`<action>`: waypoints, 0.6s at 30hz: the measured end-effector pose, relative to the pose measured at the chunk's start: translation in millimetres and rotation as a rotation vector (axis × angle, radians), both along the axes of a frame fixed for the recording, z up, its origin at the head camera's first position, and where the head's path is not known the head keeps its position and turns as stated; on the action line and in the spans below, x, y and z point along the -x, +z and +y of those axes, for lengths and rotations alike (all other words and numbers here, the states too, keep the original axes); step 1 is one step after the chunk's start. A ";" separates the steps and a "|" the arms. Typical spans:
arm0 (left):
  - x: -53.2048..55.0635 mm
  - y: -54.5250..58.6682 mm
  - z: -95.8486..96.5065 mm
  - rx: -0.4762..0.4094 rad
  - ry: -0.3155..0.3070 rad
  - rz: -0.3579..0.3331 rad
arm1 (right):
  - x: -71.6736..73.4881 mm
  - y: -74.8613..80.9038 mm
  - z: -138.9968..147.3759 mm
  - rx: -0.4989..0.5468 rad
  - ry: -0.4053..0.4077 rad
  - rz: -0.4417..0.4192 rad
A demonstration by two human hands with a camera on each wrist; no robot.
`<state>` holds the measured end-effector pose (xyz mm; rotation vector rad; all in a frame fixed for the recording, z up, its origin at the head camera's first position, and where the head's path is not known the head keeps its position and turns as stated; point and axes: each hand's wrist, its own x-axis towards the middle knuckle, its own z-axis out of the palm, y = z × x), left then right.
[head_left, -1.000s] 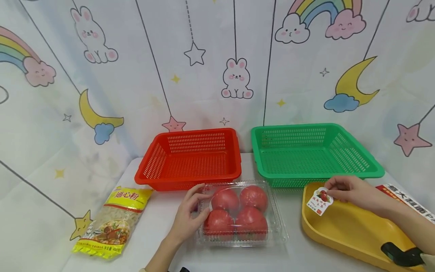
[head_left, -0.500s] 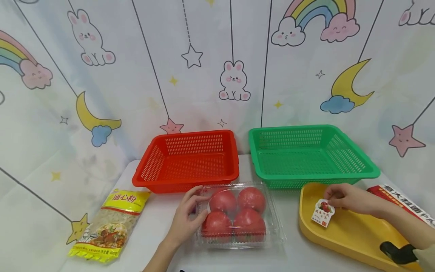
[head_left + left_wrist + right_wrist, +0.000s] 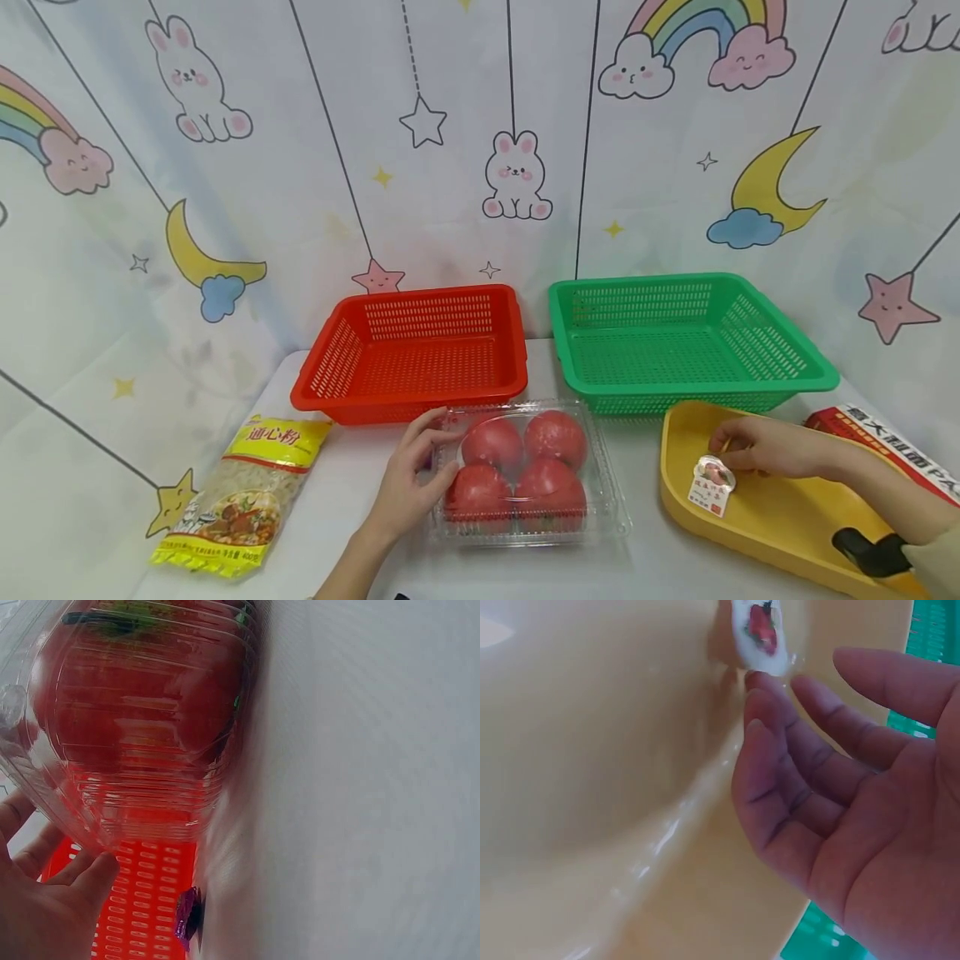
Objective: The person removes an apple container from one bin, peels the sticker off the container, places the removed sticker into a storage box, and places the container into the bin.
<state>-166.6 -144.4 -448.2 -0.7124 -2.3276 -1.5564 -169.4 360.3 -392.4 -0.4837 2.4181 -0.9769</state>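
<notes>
A clear plastic clamshell box [image 3: 603, 500] of large red apples [image 3: 553, 437] sits mid-table. My left hand [image 3: 408, 479] rests on its left side, thumb and fingertips touching the edge, as the left wrist view also shows. On the right, a small white tag [image 3: 708, 496] printed with red fruit is at the left end of a yellow tray [image 3: 780, 512]. Just above it is my right hand [image 3: 765, 446]. In the right wrist view its thumb stands apart from the loosely bent fingers, and the tag [image 3: 761, 634] lies beyond the fingertips.
Behind stand a red basket [image 3: 431, 362] and a green basket [image 3: 652, 358]. A yellow-ended pasta bag [image 3: 243, 496] lies left. A red packet [image 3: 888, 446] is partly behind the right arm. A small purple item [image 3: 187, 919] lies near the box.
My right hand has lowered the tag into the yellow tray and let go of it. My left hand stays on the box. The view has shifted slightly.
</notes>
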 end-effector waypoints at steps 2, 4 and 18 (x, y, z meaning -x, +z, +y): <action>0.5 -0.2 0.0 0.005 0.000 0.001 | -0.9 3.5 0.6 -0.002 -0.012 -0.011; 0.7 -0.3 0.0 0.007 0.001 -0.003 | -1.4 7.8 0.7 -0.007 -0.025 -0.023; -0.7 0.8 -0.8 0.007 -0.006 -0.012 | -5.1 43.5 -23.8 0.031 -0.015 0.096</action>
